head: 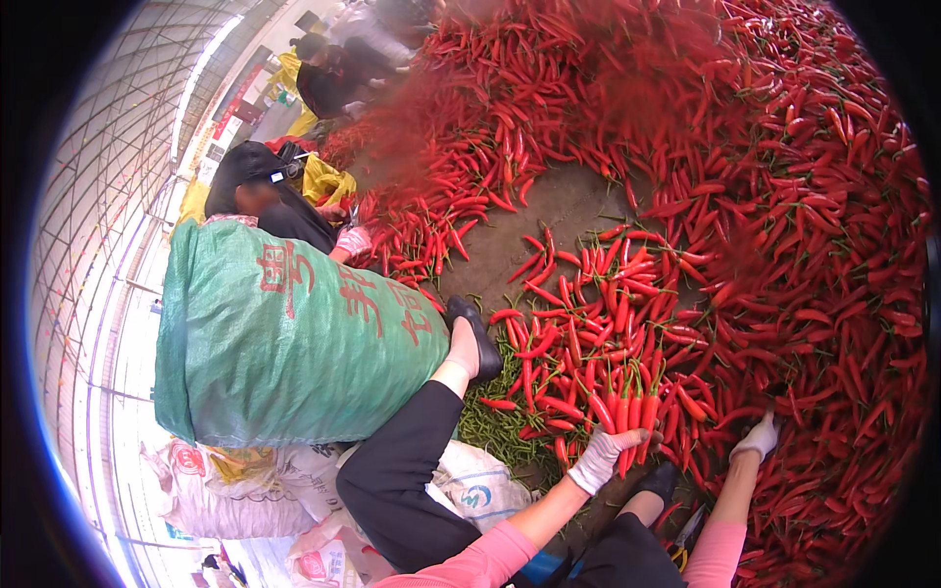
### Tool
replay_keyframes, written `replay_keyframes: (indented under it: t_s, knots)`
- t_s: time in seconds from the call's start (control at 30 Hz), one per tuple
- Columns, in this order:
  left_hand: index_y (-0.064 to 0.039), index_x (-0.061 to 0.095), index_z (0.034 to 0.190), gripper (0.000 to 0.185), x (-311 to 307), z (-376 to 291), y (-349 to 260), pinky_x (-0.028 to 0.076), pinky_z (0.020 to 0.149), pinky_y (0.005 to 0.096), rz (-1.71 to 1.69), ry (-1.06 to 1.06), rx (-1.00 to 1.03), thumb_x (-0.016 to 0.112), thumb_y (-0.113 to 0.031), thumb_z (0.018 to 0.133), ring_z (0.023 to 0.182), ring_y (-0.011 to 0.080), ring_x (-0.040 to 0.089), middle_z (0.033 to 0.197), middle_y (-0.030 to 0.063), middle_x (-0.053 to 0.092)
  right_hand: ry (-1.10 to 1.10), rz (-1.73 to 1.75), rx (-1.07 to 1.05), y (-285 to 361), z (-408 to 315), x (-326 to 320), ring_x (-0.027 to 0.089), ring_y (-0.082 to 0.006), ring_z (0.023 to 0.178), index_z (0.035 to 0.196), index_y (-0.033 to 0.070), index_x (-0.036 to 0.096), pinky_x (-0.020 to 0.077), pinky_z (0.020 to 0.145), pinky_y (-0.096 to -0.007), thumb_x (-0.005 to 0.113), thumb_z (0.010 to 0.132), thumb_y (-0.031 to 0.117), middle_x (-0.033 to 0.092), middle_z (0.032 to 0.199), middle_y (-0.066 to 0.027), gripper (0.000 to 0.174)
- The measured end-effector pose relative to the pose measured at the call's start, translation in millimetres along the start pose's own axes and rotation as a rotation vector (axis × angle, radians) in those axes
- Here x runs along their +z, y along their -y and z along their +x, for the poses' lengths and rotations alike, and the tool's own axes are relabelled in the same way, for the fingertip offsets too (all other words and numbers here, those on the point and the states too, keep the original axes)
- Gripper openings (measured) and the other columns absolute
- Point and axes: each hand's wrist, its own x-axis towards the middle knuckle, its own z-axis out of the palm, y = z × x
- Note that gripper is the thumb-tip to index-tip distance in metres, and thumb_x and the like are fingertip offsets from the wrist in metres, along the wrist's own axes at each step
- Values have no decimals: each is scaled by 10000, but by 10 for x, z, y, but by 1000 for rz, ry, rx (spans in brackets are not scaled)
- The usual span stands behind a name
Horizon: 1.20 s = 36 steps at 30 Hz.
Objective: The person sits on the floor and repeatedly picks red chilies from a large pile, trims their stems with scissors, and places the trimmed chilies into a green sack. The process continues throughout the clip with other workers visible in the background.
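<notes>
My left hand (599,457), in a pale striped glove, grips a bunch of red chili peppers (623,413) with their green stems pointing away from me. Off to the right, my right hand (759,439), also gloved, reaches into the edge of a large heap of red chili peppers (831,323). Its fingertips are hard to make out there, so whether it holds anything is unclear. A smaller pile of red peppers (581,331) lies on the floor just beyond my left hand. Cut green stems (507,419) are scattered between that pile and my shoe.
A full green woven sack (309,338) bearing writing stands at my left. Scissors with yellow handles (685,540) lie by my right forearm. A co-worker (257,195) sits behind the sack, another person (327,77) farther off. White woven sacks (235,492) lie at lower left.
</notes>
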Motion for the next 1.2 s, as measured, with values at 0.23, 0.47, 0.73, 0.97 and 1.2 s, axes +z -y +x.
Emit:
replay_keyframes:
  t_s: [0.23,0.47,0.73,0.97,1.2]
  knots:
    - [45,563,1221,413,68,70,-41,511,938,375,214,-49,81,691,-38,837,1046,282,664,1063,160,693,296,-385,-837,174,-1091,136,525,-101,632,1037,86,634,434,559,-239,547,976,157,630,874,-8,128]
    - [-35,644,1122,338,90,-291,126,523,851,326,326,-255,193,733,-26,796,928,160,635,1061,43,675,748,-482,-484,227,-2062,449,646,-269,907,1059,17,629,498,830,-369,567,938,205,662,981,-174,232]
    - [-13,578,1149,443,-269,-788,84,585,543,375,171,-509,-14,719,83,740,690,284,692,936,159,684,578,-904,-360,-271,-2045,-929,608,-341,1080,1263,4,520,478,903,-439,596,895,357,613,1156,-220,516]
    - [27,574,1132,409,-476,-1244,256,585,502,383,289,-538,40,714,62,749,710,302,698,954,170,681,358,-1665,-86,-766,-2019,-2055,627,-384,1000,1508,104,216,516,817,-479,696,784,441,593,1149,-236,931]
    - [1,539,1180,443,-528,-1439,348,611,527,423,215,-563,30,698,72,773,777,313,687,1043,166,654,361,-1740,-66,-847,-1867,-2144,659,-375,950,1489,112,281,529,805,-459,683,769,385,639,1113,-221,869]
